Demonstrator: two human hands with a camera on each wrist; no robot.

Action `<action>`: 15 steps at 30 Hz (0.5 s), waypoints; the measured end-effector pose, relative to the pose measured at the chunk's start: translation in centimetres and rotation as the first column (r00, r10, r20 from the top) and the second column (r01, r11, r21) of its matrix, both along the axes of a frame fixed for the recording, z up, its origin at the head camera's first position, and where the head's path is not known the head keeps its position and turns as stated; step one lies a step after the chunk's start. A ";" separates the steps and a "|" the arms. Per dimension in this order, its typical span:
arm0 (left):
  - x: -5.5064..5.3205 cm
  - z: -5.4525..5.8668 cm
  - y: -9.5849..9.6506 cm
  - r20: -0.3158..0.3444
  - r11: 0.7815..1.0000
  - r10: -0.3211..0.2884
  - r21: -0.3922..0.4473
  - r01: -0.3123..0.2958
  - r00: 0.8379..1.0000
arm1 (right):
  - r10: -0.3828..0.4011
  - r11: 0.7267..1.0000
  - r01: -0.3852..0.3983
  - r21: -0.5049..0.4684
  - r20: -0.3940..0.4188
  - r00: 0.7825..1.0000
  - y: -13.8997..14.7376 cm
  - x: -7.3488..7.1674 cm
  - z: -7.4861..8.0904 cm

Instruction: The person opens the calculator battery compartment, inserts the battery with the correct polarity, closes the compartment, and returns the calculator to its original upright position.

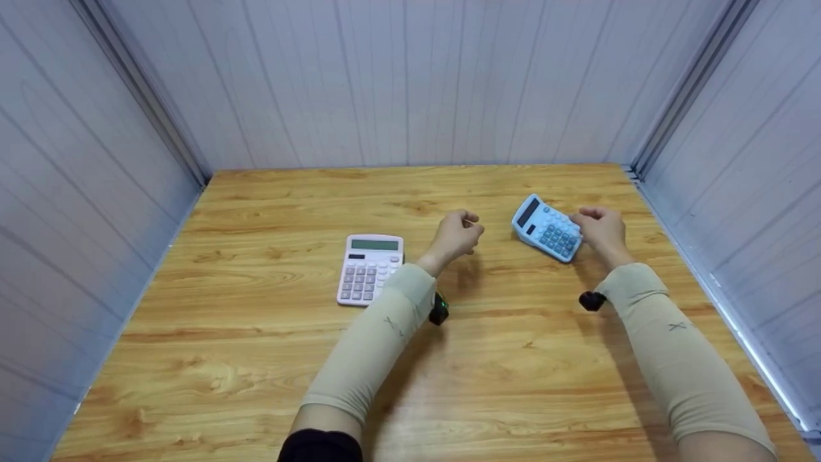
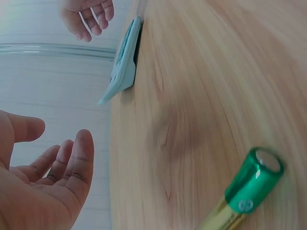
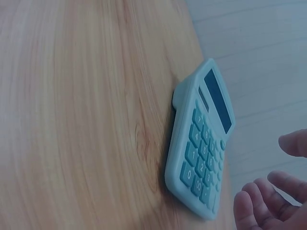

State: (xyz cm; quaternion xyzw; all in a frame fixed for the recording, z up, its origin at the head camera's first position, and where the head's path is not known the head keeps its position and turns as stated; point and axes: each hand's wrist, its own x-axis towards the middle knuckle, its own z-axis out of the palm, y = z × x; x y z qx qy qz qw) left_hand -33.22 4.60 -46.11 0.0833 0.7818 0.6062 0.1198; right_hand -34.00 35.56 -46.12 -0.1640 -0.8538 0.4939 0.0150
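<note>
A blue calculator [image 1: 551, 228] lies face up and turned at an angle on the right side of the table. My right hand [image 1: 601, 232] hovers at its right edge, fingers loosely bent and holding nothing; the right wrist view shows a gap between those fingertips [image 3: 243, 203] and the calculator [image 3: 199, 148]. Between the two calculators is my left hand [image 1: 457, 234], raised, with thumb and fingers [image 2: 82, 158] apart and nothing in them. A pale pink calculator [image 1: 359, 273] lies left of it, its right side partly covered by my left forearm. A green and gold battery [image 2: 254, 179] shows near my left wrist.
The wooden table [image 1: 244, 359] is bounded by a pale panelled back wall [image 1: 410, 83] and side walls. Black wrist cameras [image 1: 591, 300] sit under both sleeves.
</note>
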 end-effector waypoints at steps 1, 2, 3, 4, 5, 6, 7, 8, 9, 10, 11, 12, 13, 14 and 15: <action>0.0 -0.1 0.2 0.006 1.000 -0.007 0.010 0.007 1.000 | -0.003 1.000 0.003 0.000 0.002 1.000 0.0 0.0 0.0; 0.1 -0.2 0.4 0.010 1.000 -0.012 0.019 0.012 1.000 | -0.004 1.000 0.004 -0.003 0.004 1.000 0.1 -0.1 0.0; 0.1 -0.3 0.5 0.014 1.000 -0.017 0.026 0.017 1.000 | -0.005 1.000 0.005 -0.009 0.006 1.000 0.2 -0.2 0.0; 0.1 -0.4 0.7 0.019 0.999 -0.019 0.033 0.019 1.000 | -0.006 1.000 0.006 -0.018 0.008 1.000 0.2 -0.3 -0.1; 0.1 -0.5 0.9 0.024 0.999 -0.022 0.043 0.021 0.999 | -0.006 1.000 0.006 -0.022 0.009 1.000 0.3 -0.4 -0.1; 0.1 -0.6 1.0 0.029 0.998 -0.025 0.052 0.023 0.999 | -0.005 1.000 0.005 -0.024 0.010 1.000 0.3 -0.5 -0.1; 0.1 -0.7 1.2 0.034 0.998 -0.027 0.060 0.025 0.999 | -0.004 1.000 0.005 -0.025 0.011 1.000 0.3 -0.6 -0.1; 0.1 -0.8 1.3 0.038 0.997 -0.028 0.070 0.025 0.999 | -0.001 1.000 0.001 -0.026 0.011 1.000 0.4 -0.7 -0.1; 0.0 -0.8 1.5 0.041 0.997 -0.029 0.079 0.025 0.999 | 0.003 1.000 -0.003 -0.027 0.012 1.000 0.4 -0.8 -0.1; 0.0 -0.9 1.7 0.045 0.996 -0.028 0.089 0.024 0.999 | 0.009 1.000 -0.008 -0.022 0.014 1.000 0.5 -0.9 -0.1; 0.0 -0.9 1.9 0.048 0.995 -0.027 0.098 0.023 0.998 | 0.014 1.000 -0.014 -0.016 0.017 1.000 0.6 -1.0 -0.1; 0.0 -1.0 2.1 0.052 0.994 -0.026 0.103 0.020 0.998 | 0.022 1.000 -0.021 -0.012 0.021 1.000 0.7 -1.0 -0.1; 0.0 -1.0 2.4 0.056 0.994 -0.025 0.108 0.019 0.998 | 0.029 1.000 -0.029 -0.010 0.025 0.999 0.8 -1.0 -0.1; 0.0 -1.1 2.7 0.060 0.993 -0.022 0.115 0.016 0.998 | 0.035 0.999 -0.035 -0.012 0.027 0.999 0.9 -1.1 -0.2; 0.0 -1.2 3.0 0.064 0.992 -0.019 0.124 0.011 0.998 | 0.039 0.999 -0.039 -0.010 0.028 0.999 0.9 -1.1 -0.3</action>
